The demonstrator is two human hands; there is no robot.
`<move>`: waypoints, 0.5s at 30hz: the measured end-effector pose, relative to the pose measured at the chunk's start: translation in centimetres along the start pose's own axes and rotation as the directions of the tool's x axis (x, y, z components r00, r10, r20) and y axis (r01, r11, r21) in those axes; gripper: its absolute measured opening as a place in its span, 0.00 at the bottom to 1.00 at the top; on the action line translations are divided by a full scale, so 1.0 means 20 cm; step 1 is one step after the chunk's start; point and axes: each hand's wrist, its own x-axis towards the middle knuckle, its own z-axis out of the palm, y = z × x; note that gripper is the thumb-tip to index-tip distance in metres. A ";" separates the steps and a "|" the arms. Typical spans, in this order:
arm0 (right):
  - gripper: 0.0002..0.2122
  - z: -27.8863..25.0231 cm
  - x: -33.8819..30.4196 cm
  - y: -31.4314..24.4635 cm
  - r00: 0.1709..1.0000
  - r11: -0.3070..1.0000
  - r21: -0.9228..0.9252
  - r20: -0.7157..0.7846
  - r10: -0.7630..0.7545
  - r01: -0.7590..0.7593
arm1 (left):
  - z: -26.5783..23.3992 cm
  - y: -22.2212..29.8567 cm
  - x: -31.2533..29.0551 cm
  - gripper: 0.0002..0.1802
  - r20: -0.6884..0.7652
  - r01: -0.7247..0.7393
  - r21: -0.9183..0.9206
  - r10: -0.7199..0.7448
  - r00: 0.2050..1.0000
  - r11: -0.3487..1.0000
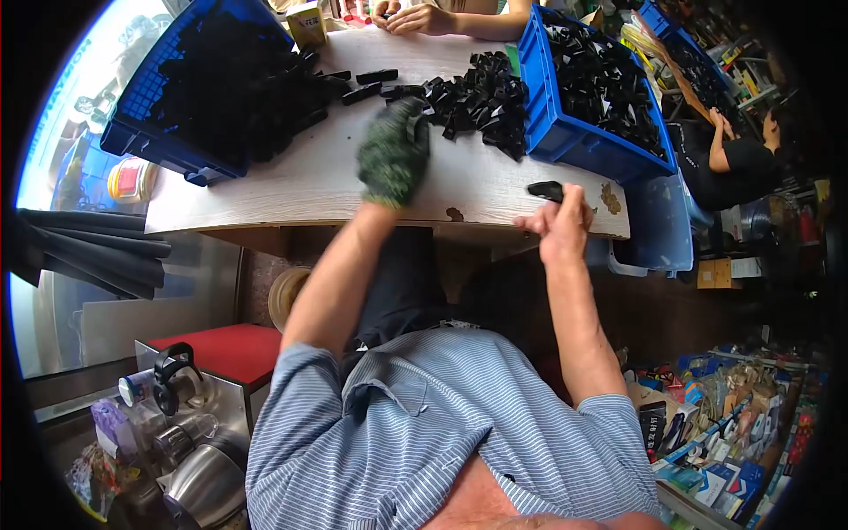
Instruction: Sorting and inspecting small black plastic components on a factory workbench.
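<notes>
One black plastic piece [545, 190]: lying at the right hand's [563, 223] eleven o'clock, long axis running nine to three.
Right hand, nearer: pinching it, other fingers half extending.
Gloved left hand [394, 159]: curving loosely; blur is hiding any hold; loose black pieces [477, 93] are lying toward its two o'clock.
Yellow carton [306, 25]: standing toward that glove's eleven, bearing printing.

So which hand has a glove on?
The left hand, in a dark green glove near the black pieces; the right hand, holding one black piece, is bare.

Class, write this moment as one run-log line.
left hand: gloved, near loose black parts | right hand: bare, holding black part | right blue crate: holding black parts
</notes>
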 end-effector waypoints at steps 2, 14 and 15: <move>0.16 -0.09 0.08 -0.06 0.996 1.000 0.021 -0.090 0.012 -0.010 | -0.06 -0.20 0.16 0.07 0.276 -0.086 0.243 0.016 0.961 0.966; 0.26 -0.62 0.41 -0.34 0.831 0.983 0.019 -0.538 -0.143 0.182 | -0.12 -0.16 0.11 0.06 0.484 -0.343 0.132 0.242 0.841 0.930; 0.26 -0.58 0.40 -0.32 0.866 0.986 0.012 -0.480 -0.138 0.164 | -0.11 -0.17 0.11 0.05 0.507 -0.345 0.120 0.242 0.827 0.931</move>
